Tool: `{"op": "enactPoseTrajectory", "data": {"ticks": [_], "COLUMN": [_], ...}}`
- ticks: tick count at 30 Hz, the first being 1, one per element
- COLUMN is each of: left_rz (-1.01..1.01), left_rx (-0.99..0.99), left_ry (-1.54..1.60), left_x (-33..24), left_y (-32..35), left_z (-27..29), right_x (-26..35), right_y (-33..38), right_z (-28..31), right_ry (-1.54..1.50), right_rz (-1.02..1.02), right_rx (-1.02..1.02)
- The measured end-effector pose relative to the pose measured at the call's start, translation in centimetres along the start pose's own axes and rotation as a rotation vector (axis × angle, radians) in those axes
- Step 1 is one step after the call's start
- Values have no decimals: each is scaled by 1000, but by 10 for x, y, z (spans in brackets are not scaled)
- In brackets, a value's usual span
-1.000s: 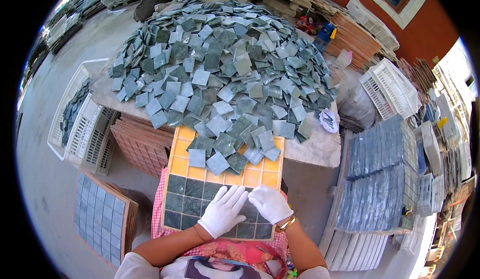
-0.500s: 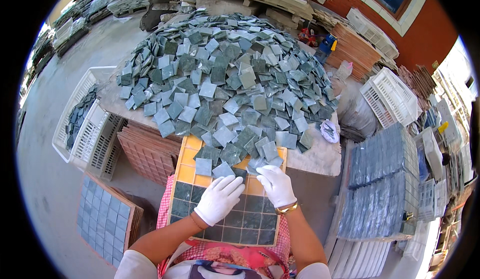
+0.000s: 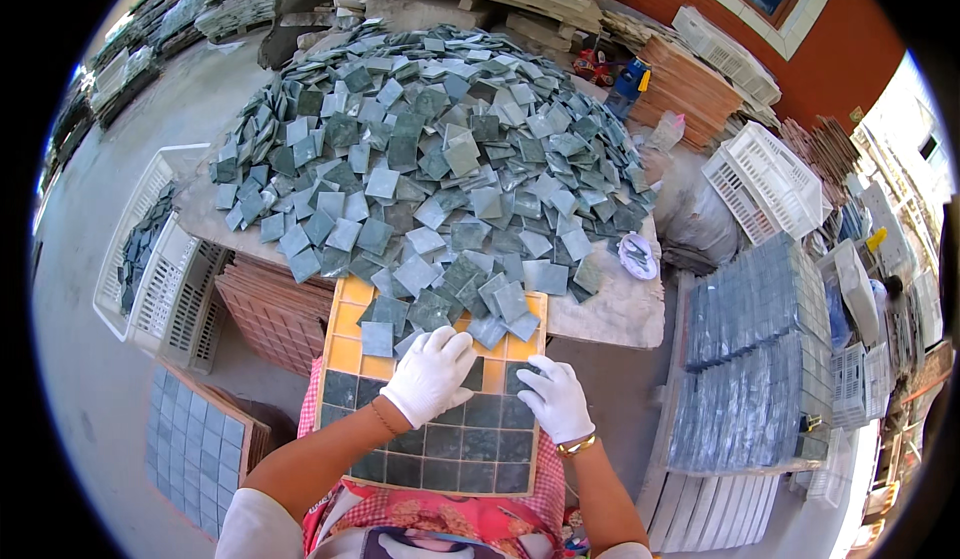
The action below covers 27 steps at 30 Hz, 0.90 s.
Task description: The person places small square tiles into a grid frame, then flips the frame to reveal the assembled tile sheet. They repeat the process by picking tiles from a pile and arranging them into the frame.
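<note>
A shallow yellow grid tray (image 3: 346,351) lies before me, its nearer squares filled with dark green stone tiles (image 3: 440,443). Loose grey-green tiles (image 3: 377,339) overlap its far end. My left hand (image 3: 430,379), in a white glove, is over the tray's left-middle part, fingers bent beside the loose tiles and thumb apart; its fingertips are partly hidden. At the tray's right edge, my gloved right hand (image 3: 558,401) has its fingers apart and bent over a dark tile (image 3: 518,377) in the grid. No tile shows lifted in either hand.
A big heap of tiles (image 3: 430,159) covers the table (image 3: 625,309) beyond the tray. White crates (image 3: 165,294) stand left, above a stack of tiled panels (image 3: 195,439). Wrapped tile stacks (image 3: 740,399) stand right. A white roll-like object (image 3: 637,257) lies at the table's right edge.
My left hand has shifted toward the loose tiles, its fingers now more bent. My right hand has drawn back from the loose tiles to the filled row. The view has shifted slightly.
</note>
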<state>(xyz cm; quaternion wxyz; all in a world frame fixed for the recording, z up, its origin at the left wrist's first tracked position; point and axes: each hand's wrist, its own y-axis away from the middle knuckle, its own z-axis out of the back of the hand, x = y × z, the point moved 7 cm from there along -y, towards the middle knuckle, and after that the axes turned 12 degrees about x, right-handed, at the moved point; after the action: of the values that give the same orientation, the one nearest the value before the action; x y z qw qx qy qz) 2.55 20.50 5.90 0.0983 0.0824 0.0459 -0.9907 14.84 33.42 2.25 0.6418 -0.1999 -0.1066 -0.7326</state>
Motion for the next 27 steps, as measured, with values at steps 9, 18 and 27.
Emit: {"op": "enactPoseTrajectory", "data": {"ticks": [9, 18, 27], "left_rz": [88, 108, 98], "left_rx": [140, 77, 11], "left_ry": [322, 483, 393], "left_x": [-10, -11, 2], "left_y": [-8, -3, -5], "left_z": [-40, -33, -35], "right_x": [-6, -22, -31], "right_y": [-6, -63, -73], "right_z": [11, 10, 12], "right_ry": [-208, 72, 113], "right_rz": [-1, -281, -216], "right_rx": [42, -18, 2]}}
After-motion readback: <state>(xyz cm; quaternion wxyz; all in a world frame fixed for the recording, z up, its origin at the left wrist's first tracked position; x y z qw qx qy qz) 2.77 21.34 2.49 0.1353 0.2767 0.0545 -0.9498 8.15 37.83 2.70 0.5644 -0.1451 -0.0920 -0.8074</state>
